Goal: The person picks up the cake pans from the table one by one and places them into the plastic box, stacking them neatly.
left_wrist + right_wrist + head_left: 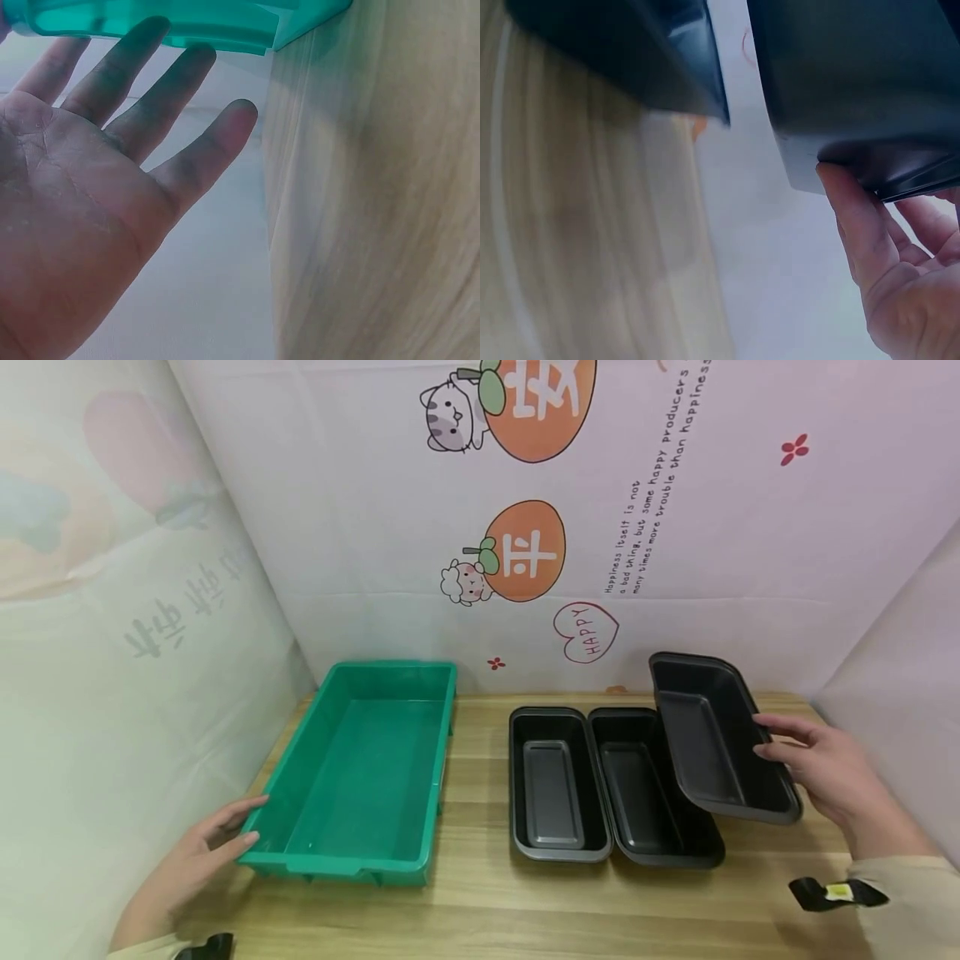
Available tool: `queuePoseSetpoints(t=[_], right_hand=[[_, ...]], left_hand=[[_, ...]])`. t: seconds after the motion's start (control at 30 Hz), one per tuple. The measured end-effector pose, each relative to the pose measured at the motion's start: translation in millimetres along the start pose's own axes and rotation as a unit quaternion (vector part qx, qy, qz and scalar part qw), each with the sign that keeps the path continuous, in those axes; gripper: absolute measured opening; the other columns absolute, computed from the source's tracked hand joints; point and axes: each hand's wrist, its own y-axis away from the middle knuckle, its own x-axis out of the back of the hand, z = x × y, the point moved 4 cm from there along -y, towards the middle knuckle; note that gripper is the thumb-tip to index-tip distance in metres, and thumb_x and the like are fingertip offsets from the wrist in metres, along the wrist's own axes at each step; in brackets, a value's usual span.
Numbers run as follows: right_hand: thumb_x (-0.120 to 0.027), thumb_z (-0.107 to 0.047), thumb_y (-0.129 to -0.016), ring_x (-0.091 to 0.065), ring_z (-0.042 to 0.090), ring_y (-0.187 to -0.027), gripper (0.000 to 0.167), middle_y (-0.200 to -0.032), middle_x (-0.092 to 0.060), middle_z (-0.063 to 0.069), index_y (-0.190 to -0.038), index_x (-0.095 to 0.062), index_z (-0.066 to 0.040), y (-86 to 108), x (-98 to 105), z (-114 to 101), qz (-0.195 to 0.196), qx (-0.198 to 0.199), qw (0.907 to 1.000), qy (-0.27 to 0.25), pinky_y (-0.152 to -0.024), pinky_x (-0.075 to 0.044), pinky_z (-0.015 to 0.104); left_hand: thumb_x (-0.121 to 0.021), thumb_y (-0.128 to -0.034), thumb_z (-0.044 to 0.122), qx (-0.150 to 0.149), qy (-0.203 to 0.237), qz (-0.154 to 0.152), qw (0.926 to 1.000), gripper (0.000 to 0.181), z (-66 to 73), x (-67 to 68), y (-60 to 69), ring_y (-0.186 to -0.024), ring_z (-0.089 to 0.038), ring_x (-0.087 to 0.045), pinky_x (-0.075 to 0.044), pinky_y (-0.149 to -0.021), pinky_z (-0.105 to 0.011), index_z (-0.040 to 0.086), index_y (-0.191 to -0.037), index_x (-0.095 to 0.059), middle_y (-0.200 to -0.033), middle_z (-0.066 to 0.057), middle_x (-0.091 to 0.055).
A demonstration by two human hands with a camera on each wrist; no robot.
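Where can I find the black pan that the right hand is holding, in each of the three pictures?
Head: right side, the black pan, tilted, held at its right edge by the right hand.
Left wrist: not in this picture.
Right wrist: upper right, its outside showing, above the hand.
Shared landmark: the wooden tabletop, visible in all three views.

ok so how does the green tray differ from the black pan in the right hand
Colour: the green tray is green; the black pan is black.
Size: the green tray is larger than the black pan.
Pose: the green tray sits on the table; the right hand holds the black pan raised and tilted.
Both are oblong and open-topped.
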Motion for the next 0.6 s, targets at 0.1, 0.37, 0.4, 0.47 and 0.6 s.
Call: queuePoseSetpoints(t=[0.1,0.37,0.4,0.47,0.6], right_hand=[[-0.067,-0.002,-0.092,-0.053,-0.006,-0.08,0.039,-0.115,-0.051,-0.019,-0.125,-0.064,-0.024,-1.8,-10,-9,-0.008,0.005,0.9999,-0.012,-0.051,-0.041,0.021],[-0.068,-0.001,-0.091,-0.058,0.0,-0.077,0.037,-0.116,-0.054,-0.012,-0.125,-0.062,-0.015,-3.8,-36,-30,-0.014,0.014,0.9985,-0.051,-0.052,-0.045,0.019],[-0.068,-0.001,-0.091,-0.06,0.0,-0.082,0.037,-0.116,-0.054,-0.012,-0.126,-0.061,-0.014,-3.8,-39,-32,-0.014,0.015,0.9987,-0.046,-0.054,-0.047,0.019],[-0.068,-0.003,-0.092,-0.061,-0.001,-0.086,0.038,-0.118,-0.052,-0.012,-0.128,-0.059,-0.011,-3.9,-45,-36,-0.014,0.014,0.9993,-0.032,-0.058,-0.05,0.019],[-0.067,-0.002,-0.092,-0.062,-0.001,-0.089,0.04,-0.118,-0.051,-0.011,-0.13,-0.057,-0.01,-5.5,-57,-43,-0.014,0.014,0.9996,-0.018,-0.063,-0.053,0.021]], left_hand=[[-0.054,-0.103,0.018,-0.001,-0.001,-0.001,1.0,0.046,0.4,0.4,-0.1,-0.119,0.016,-0.035,-0.039,-0.086,-0.011,0.014,-0.148,-0.043,-0.149,-0.024,-0.039],[-0.052,-0.1038,0.021,0.01,-0.012,-0.001,0.9999,0.046,-7.8,-0.4,-0.6,-0.12,0.016,-0.034,-0.038,-0.087,-0.011,0.017,-0.149,-0.042,-0.15,-0.018,-0.039],[-0.053,-0.1037,0.021,0.01,-0.013,0.001,0.9999,0.046,-7.6,-0.5,-0.4,-0.12,0.016,-0.034,-0.038,-0.087,-0.011,0.017,-0.149,-0.042,-0.15,-0.018,-0.039],[-0.053,-0.1035,0.021,0.01,-0.012,0.004,0.9999,0.046,-6.2,-0.7,0.3,-0.119,0.016,-0.034,-0.039,-0.087,-0.011,0.017,-0.148,-0.043,-0.15,-0.017,-0.039],[-0.054,-0.103,0.019,0.007,-0.001,0.006,1.0,0.046,-3.8,-1.2,0.5,-0.119,0.016,-0.035,-0.039,-0.086,-0.012,0.015,-0.148,-0.043,-0.149,-0.021,-0.039]])
